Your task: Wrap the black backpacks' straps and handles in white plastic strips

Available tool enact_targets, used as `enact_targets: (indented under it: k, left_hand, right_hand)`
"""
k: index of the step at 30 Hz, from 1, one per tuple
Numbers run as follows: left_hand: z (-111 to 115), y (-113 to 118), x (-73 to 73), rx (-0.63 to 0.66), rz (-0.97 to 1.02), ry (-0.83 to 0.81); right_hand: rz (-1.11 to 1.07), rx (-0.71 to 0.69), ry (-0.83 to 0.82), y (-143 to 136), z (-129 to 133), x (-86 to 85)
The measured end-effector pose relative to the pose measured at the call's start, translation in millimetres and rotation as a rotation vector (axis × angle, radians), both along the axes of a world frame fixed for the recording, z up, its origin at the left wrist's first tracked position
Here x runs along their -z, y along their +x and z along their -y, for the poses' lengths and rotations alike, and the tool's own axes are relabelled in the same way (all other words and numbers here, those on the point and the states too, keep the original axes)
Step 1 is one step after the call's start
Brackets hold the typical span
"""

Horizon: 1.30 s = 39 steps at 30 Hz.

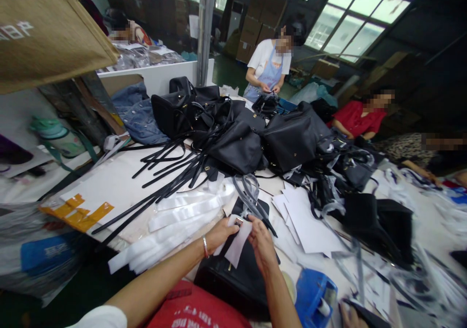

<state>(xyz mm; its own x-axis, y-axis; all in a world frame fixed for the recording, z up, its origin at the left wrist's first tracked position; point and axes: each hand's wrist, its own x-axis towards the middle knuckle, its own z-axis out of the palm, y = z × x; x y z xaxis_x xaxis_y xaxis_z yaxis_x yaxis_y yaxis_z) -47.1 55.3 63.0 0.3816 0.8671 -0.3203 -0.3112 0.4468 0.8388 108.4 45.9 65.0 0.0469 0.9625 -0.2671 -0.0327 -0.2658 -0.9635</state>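
A black bag (241, 280) lies in front of my body at the table's near edge. Over its upper part, my left hand (222, 234) pinches a strip of thin white foam (239, 250) beside a small metal buckle (239, 221). My right hand (260, 238) is at the strip's right upper edge, fingers bent and closed on it. The strip's lower end hangs over the bag. Clear plastic-wrapped handles (248, 191) rise just beyond my hands.
White foam strips (186, 209) and black straps (171, 172) lie left. Black bags (237, 148) are piled beyond. White sheets (310, 221) and a blue container (315, 296) are right. Another person's hand (352, 316) is at bottom right; people stand and sit beyond the table.
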Motion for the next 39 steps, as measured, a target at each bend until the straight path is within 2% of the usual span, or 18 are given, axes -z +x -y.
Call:
enact_targets:
  k: [3, 6, 13, 18, 22, 27, 30, 33, 35, 39]
  left_hand:
    - [1.3, 0.7, 2.1, -0.001, 0.001, 0.009]
    - [2.5, 2.9, 5.2, 0.033, 0.037, 0.032]
    - [0.6, 5.1, 7.2, 0.022, 0.065, 0.051]
    - [2.2, 1.7, 4.1, -0.048, 0.106, 0.02]
    - [10.6, 4.7, 3.1, -0.132, -0.004, 0.06]
    - [20.0, 14.0, 7.1, -0.193, -0.254, 0.184]
    - [21.0, 17.2, 10.0, -0.193, -0.422, 0.248]
    - [19.5, 17.7, 10.1, -0.215, -0.497, 0.285]
    - [17.5, 17.3, 7.8, -0.207, -0.465, 0.266]
    - [12.6, 17.4, 2.6, -0.149, -0.24, 0.149]
  right_hand:
    - [-0.087, 0.016, -0.068, 4.5, 7.6, 0.8]
    - [-0.078, -0.067, -0.088, -1.5, 12.0, 0.0]
    - [-0.057, -0.055, 0.002, -13.7, 7.2, -4.8]
    - [0.105, -0.057, 0.085, -13.7, 4.3, -4.8]
    - [0.28, -0.059, 0.111, -15.9, 5.8, -3.7]
    - [0.501, 0.038, 0.198, -21.6, 11.4, 0.0]
    - [0.538, 0.061, 0.194, -24.2, 14.6, 5.0]
    - [0.509, 0.04, 0.162, -21.8, 15.3, 7.2]
    - [0.455, -0.011, 0.129, -17.3, 14.2, 4.8]
    - [0.413, -0.096, 0.143, -5.9, 10.5, -6.0]
